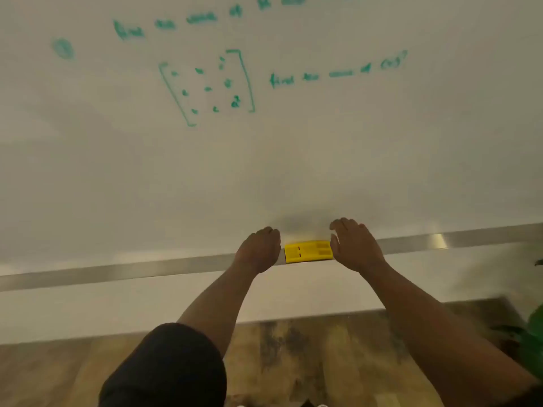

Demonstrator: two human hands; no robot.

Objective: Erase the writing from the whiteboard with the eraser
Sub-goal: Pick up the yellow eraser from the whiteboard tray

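Observation:
A yellow eraser (308,251) lies flat on the metal ledge (147,270) at the bottom of the whiteboard (205,171). Green writing (207,86), a bracketed matrix with lines of blurred text above and to its right, fills the board's upper part. My left hand (260,251) rests just left of the eraser with fingers curled, holding nothing. My right hand (354,245) hovers at the eraser's right end, fingers spread, its thumb next to the eraser's edge; I cannot tell whether it touches.
Below the ledge is a white wall band, then a wooden floor (308,362). A green plant (534,339) sticks in at the right edge. A dark sleeve (167,368) covers my left upper arm.

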